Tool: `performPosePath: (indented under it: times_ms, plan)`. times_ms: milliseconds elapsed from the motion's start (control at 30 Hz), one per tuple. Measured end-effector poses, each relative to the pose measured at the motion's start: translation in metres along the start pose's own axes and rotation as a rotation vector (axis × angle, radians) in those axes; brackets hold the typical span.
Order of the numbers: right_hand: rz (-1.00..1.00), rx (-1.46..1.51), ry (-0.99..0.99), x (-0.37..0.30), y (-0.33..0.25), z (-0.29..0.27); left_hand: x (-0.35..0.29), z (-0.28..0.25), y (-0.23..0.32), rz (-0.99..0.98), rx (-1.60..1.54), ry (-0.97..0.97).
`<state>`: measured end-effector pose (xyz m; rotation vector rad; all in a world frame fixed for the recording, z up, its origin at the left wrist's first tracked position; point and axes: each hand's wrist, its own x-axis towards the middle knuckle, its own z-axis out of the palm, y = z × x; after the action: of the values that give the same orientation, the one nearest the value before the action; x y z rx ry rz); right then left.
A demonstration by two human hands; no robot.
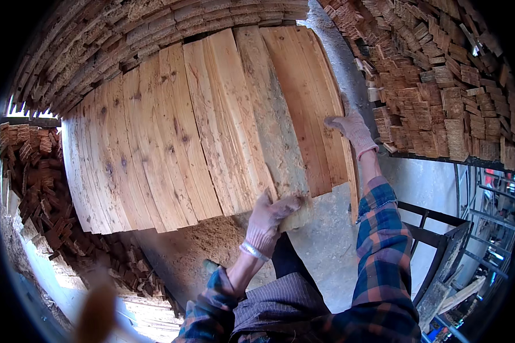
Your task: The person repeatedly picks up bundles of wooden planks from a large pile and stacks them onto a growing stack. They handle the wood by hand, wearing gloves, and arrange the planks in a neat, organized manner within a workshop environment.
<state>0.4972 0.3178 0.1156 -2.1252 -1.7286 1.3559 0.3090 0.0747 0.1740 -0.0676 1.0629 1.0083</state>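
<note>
A row of rough wooden boards (149, 143) lies side by side in front of me. My left hand (273, 222), in a dusty pale glove, is closed on the near end of a greyish, dirt-covered board (276, 128). My right hand (353, 131), gloved too, grips the outermost board (351, 177) at the right side of the row; that board stands tilted on its edge. The right thumb reaches over its top, while the other fingers are mostly hidden behind it. Several paler boards with dark knots extend to the left of my left hand.
Stacked wood pieces (440, 97) rise at the right, and long layered boards (154, 28) at the back. Another wood stack (46, 177) stands at the left. Sawdust (203, 248) covers the floor below the boards. A dark metal frame (432, 234) stands right of my right arm.
</note>
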Motion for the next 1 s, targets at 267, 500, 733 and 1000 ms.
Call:
performPosePath:
  times_ms: [267, 500, 733, 1000]
  plan:
    - [-0.534, 0.082, 0.245, 0.026, 0.031, 0.028, -0.103, -0.113, -0.046, 0.14, 0.226, 0.177]
    - [-0.307, -0.048, -0.019, 0.036, -0.014, 0.063, -0.105, -0.181, -0.068, 0.319, -0.188, 0.504]
    - [-0.191, 0.23, -0.016, 0.014, 0.023, 0.058, -0.097, -0.193, -0.058, 0.41, 0.005, 0.767]
    - [-0.282, 0.554, -0.445, -0.132, -0.049, 0.113, -0.03, -0.175, 0.052, 0.832, 0.759, 1.292]
